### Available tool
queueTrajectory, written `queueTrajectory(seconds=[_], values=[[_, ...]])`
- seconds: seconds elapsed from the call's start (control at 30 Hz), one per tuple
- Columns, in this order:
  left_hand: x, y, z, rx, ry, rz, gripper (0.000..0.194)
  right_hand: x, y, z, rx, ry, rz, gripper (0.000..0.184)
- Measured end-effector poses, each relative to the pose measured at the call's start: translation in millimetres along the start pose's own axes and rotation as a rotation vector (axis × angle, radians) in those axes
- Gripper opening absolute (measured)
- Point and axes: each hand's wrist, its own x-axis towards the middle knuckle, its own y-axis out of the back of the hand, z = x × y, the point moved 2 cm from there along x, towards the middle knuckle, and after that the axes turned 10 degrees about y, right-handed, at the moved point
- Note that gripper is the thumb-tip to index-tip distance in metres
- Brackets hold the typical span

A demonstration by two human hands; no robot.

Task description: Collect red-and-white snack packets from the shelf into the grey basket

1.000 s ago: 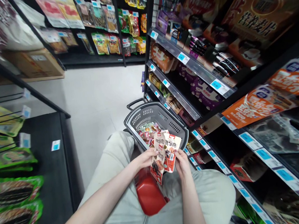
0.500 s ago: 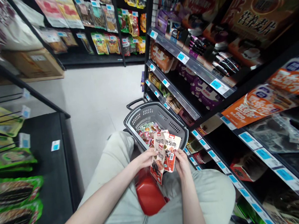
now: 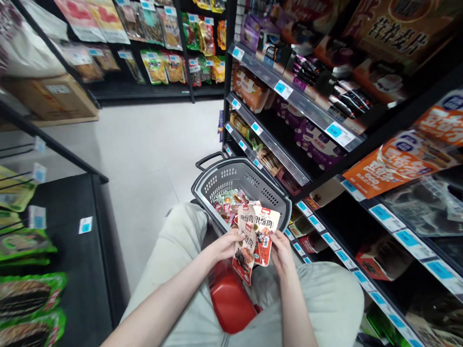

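Observation:
Several flat snack packets are fanned out between my two hands, over the near rim of a grey shopping basket point(image 3: 209, 188). My left hand point(image 3: 227, 244) pinches the cream and red snack packet point(image 3: 245, 257) on the left side. At the other edge, my right hand point(image 3: 281, 248) has its fingers closed on the white and red snack packet point(image 3: 265, 226). The packets overlap, so their exact number is hard to make out. More small colourful packets point(image 3: 228, 203) lie inside the basket, partly hidden behind the held ones.
Shelves with price tags point(image 3: 283, 89) stand close on the right, with orange packs point(image 3: 391, 162) jutting out. A black display stand point(image 3: 82, 258) with green bags point(image 3: 24, 299) is on the left. A red object point(image 3: 230, 303) rests between my legs. Hanging bags point(image 3: 155, 68) line the back.

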Motion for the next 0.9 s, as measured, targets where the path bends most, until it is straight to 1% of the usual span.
queueTrajectory(seconds=[0.23,0.6,0.9], values=[[-0.8,-1.5,0.2,-0.003,0.002,0.026,0.029,-0.1,-0.1,0.9,-0.009,0.001,0.014,0.014],[0.3,-0.3,-0.6,-0.018,0.004,-0.008,0.029,-1.0,-1.6,-0.1,-0.01,-0.008,0.024,0.013],[-0.3,-2.1,-0.1,-0.011,0.004,-0.01,0.029,-1.0,-2.2,-0.7,-0.021,-0.006,0.032,0.014]])
